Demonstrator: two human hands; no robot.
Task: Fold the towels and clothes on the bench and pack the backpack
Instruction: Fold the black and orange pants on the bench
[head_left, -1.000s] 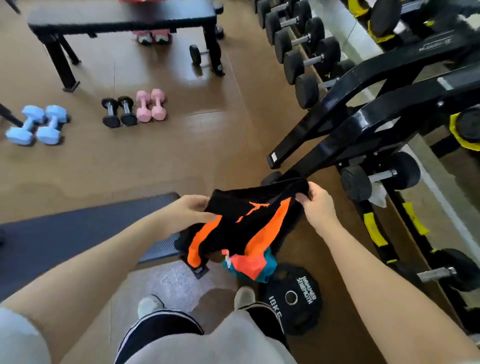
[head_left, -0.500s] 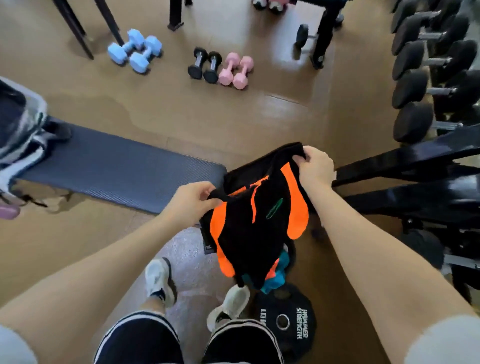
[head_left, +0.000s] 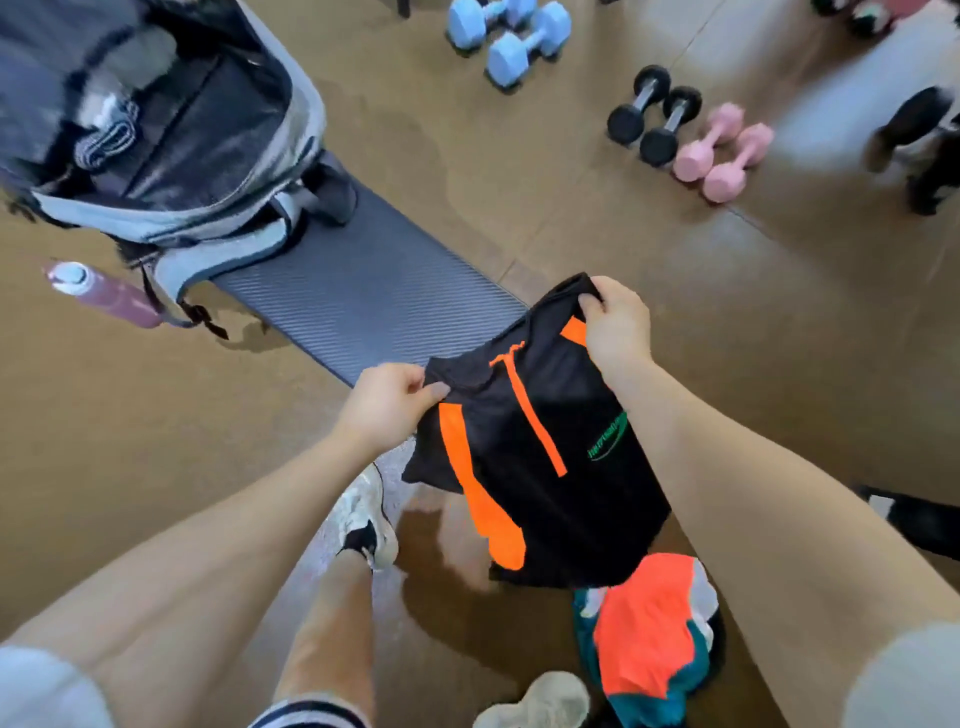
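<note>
Shirt (head_left: 540, 457), black with orange stripes, pinched at its top corners by left hand (head_left: 382, 408) and right hand (head_left: 615, 327). Hanging just beside bench (head_left: 358, 306). Backpack (head_left: 156, 130) open on bench.

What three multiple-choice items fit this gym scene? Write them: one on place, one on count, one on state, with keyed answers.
1. Where does the backpack sit?
A. On the bench's far end
B. On the floor by the dumbbells
C. On the person's back

2. How many pink dumbbells lie on the floor?
A. One
B. Two
C. Four

3. How is the black and orange top held?
A. Folded on the bench
B. Hanging from both hands
C. Stuffed in the backpack

Answers: 1 A, it rests on the bench; 2 B, a pair lies together; 3 B, left hand and right hand pinch its upper edge.
</note>
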